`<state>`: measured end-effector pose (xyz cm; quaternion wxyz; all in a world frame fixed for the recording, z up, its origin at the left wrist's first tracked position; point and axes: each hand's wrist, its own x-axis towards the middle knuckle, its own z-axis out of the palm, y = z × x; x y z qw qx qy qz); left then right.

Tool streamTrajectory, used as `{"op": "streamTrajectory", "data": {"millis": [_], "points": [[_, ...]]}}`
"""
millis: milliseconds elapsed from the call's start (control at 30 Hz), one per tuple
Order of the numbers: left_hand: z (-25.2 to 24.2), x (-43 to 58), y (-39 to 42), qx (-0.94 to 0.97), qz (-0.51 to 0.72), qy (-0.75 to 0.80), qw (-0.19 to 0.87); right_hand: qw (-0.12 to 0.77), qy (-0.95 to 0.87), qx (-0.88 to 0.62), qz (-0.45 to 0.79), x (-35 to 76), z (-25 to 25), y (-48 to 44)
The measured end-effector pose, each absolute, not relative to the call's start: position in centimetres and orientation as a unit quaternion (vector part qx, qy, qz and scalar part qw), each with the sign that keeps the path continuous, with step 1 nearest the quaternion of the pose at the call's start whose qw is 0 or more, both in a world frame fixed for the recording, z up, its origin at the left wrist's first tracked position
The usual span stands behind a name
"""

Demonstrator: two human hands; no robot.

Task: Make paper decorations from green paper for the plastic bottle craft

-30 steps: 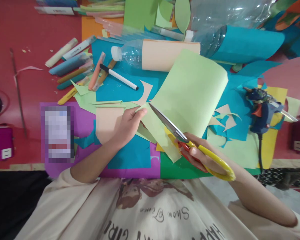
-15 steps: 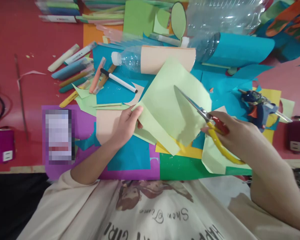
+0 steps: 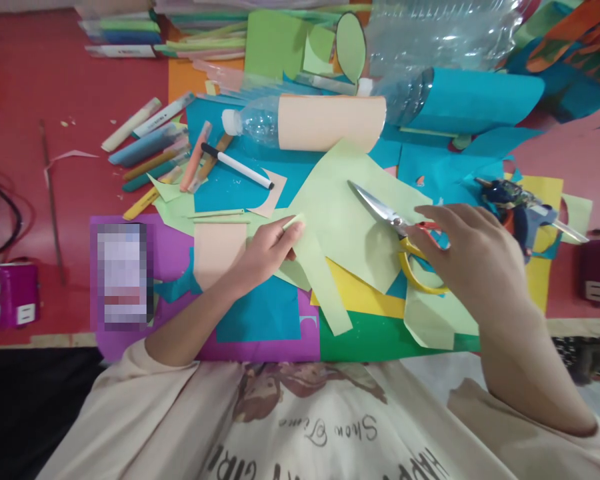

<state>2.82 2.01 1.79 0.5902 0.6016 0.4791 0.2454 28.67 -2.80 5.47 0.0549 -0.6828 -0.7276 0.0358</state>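
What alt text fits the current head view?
A person's left hand holds a pale green paper strip, while the right hand is at the scissors over a larger green sheet. Markers, bottles and coloured paper lie around.

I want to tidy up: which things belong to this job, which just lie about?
Probably the job:
pale green paper strip in left hand
metal scissors, red and yellow handles, at right hand

Apparently lying about:
black-capped white pen
blue plastic glue gun

L hand pinched w/ thumb on top, R hand palm-dn, fingers pointing L, forearms angled in
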Motion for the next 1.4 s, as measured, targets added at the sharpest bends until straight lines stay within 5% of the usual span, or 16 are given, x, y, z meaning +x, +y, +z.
{"op": "streamTrajectory", "data": {"millis": [67,200,333,533,1100,1400], "points": [[1.8,3.2,2.1,0.621,0.226,0.467,0.587,0.16,-0.74,-0.636,0.15,26.9,5.1,-2.3],[1.3,3.8,2.2,0.632,0.215,0.456,0.588,0.17,-0.662,-0.542,0.489,23.3,3.8,-1.1],[0.7,3.8,2.4,0.611,0.262,0.442,0.602,0.265,-0.555,-0.545,0.57,22.1,2.7,0.7],[0.6,3.5,2.6,0.585,0.3,0.431,0.618,0.455,-0.398,-0.545,0.581,22.1,1.4,2.1],[-0.5,3.3,2.2,0.57,0.325,0.415,0.63,0.476,-0.381,-0.539,0.582,22.0,-0.3,1.1],[-0.3,2.7,2.1,0.68,0.329,0.338,0.561,0.408,-0.633,-0.61,0.245,22.7,-0.4,0.9]]}}
